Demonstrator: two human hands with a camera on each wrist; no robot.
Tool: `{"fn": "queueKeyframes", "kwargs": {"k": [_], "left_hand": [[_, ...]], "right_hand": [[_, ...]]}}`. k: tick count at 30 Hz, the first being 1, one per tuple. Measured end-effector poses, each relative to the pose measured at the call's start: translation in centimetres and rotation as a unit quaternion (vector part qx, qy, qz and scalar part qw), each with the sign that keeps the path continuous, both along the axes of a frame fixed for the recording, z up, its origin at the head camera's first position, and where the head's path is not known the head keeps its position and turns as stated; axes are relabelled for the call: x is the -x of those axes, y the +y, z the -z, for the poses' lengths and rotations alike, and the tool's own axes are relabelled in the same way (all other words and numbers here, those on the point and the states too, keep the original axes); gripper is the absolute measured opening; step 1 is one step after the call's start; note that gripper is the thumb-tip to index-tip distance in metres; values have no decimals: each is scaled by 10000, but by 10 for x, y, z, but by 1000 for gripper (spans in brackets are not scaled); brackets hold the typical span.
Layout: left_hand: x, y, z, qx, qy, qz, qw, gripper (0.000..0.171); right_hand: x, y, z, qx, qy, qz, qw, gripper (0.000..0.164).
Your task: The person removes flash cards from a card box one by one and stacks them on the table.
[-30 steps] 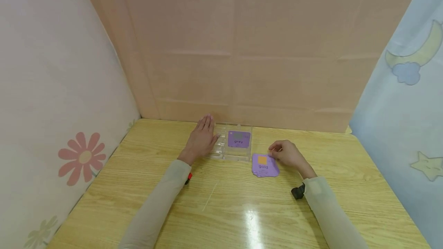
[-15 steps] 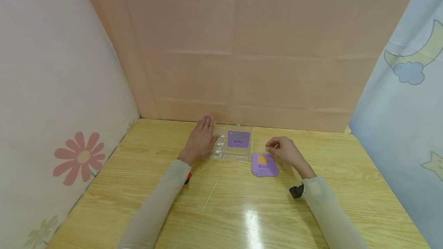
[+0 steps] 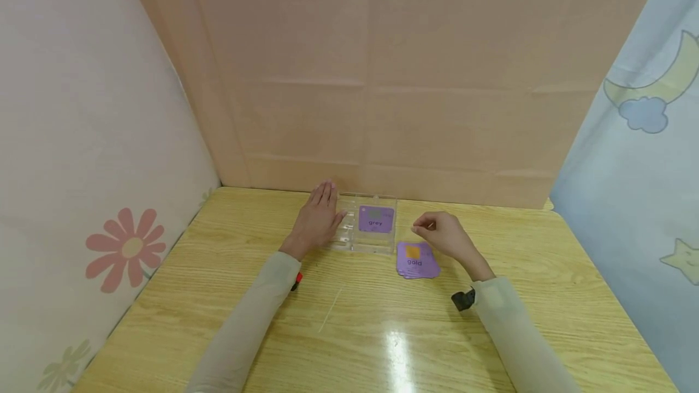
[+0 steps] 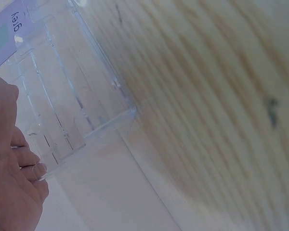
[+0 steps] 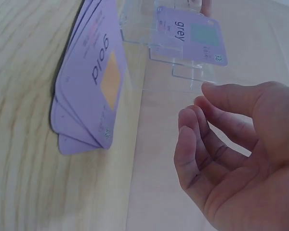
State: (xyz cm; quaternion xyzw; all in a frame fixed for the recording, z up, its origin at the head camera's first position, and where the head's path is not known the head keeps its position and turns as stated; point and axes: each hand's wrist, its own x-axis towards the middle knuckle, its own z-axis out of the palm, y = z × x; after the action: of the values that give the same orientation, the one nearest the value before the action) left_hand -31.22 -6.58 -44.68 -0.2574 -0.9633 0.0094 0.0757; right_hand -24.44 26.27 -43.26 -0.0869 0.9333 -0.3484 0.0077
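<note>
My left hand (image 3: 315, 221) rests on the left part of a clear plastic case (image 3: 375, 246), fingers stretched toward the back. In the left wrist view its fingertips touch the case's edge. A purple card marked "grey" (image 3: 375, 219) lies in the case's right part. Just right of the case is a fanned stack of purple cards (image 3: 417, 268), the top one marked "gold". My right hand (image 3: 448, 236) hovers behind and right of that stack. Its fingers are loosely bent, and the right wrist view shows nothing between thumb and fingertips.
The wooden table (image 3: 360, 332) meets a tan backdrop (image 3: 371, 108) just behind the case. Patterned cloths hang at both sides, one with a red flower (image 3: 131, 248), the other with a moon (image 3: 650, 87). A small black device (image 3: 463, 300) sits by my right sleeve.
My right hand has moved left and back, from the card stack's right edge toward the case. The left hand, case and cards stay in place.
</note>
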Motion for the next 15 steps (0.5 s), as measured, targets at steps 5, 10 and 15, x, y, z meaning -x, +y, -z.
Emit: {"fn": "queueKeyframes", "kwargs": {"k": [5,10,15], "left_hand": [[-2,2,-3,-29,8,4,10000,74],[-2,3,-3,-4,-25,-10,10000,74],[-3,3,-3,-75,-42,-1,10000,74]], "right_hand": [[-5,-3,-8,11,47,7,10000,21],[-7,-6,-16,26,74,29,10000,24],[-6,-9,-18,-3,97,78,9999,25]]}}
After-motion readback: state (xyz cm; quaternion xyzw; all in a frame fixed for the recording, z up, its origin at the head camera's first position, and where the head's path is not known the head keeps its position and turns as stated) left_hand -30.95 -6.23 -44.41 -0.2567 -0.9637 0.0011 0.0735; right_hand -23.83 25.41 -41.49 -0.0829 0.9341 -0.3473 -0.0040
